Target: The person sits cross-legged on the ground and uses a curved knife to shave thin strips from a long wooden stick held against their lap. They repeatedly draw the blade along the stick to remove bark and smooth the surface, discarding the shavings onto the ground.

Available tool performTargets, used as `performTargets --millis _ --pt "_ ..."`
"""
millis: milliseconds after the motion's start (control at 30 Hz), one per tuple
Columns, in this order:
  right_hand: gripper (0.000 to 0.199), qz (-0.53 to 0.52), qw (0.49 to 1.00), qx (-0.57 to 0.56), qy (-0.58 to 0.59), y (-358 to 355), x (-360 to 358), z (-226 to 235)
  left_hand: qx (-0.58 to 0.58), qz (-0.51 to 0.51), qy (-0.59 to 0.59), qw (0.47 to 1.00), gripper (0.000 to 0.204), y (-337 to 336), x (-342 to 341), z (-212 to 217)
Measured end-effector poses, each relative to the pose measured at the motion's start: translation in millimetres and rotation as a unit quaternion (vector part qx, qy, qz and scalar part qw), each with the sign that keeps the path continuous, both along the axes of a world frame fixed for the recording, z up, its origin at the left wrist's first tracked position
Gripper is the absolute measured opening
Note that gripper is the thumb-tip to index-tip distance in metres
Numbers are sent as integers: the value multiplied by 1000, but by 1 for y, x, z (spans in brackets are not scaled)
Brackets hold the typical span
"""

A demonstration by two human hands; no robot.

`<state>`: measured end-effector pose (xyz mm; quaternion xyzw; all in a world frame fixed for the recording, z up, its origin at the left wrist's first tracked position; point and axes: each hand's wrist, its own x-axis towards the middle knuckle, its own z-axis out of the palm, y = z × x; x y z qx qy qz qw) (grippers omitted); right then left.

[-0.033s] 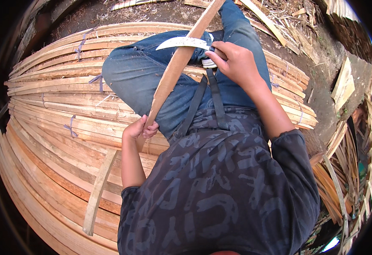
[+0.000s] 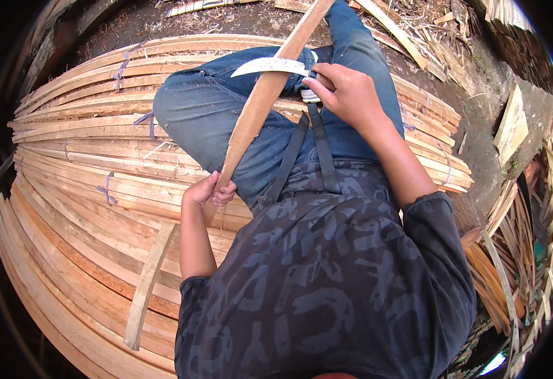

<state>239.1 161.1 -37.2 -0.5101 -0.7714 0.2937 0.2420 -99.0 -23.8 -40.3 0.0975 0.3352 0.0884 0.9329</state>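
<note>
A long wooden slat (image 2: 251, 120) slants from my left hand up across my bent leg and past the top edge of the view. My left hand (image 2: 212, 191) is closed around its near end. In my right hand (image 2: 347, 90) is the dark handle of a knife with a broad, curved, pale blade (image 2: 267, 66). That blade lies crosswise over the slat near its far part, its tip pointing left. The slat's far end is cut off by the picture's edge.
Bundles of sawn wooden strips (image 2: 87, 129), tied with purple string (image 2: 107, 188), spread beneath and beside my legs. A short loose slat (image 2: 147, 287) lies across longer boards at lower left. Shavings (image 2: 162, 28) litter the ground ahead. Offcuts (image 2: 510, 123) and thin strips (image 2: 497, 278) lie at right.
My right hand and the knife have shifted very slightly toward me along the slat. The left hand and the slat look unmoved.
</note>
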Motion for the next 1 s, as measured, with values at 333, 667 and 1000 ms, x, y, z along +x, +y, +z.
performTargets --millis 333,667,1000 --pt "25 -38 998 -55 12 -7 2 1 9 -15 278 960 57 -3 25 17" --pt "27 -33 997 22 -60 14 10 -32 27 -32 374 926 57 1 43 29" --pt "28 -22 997 51 -61 38 11 -71 10 -16 362 932 56 7 49 36"
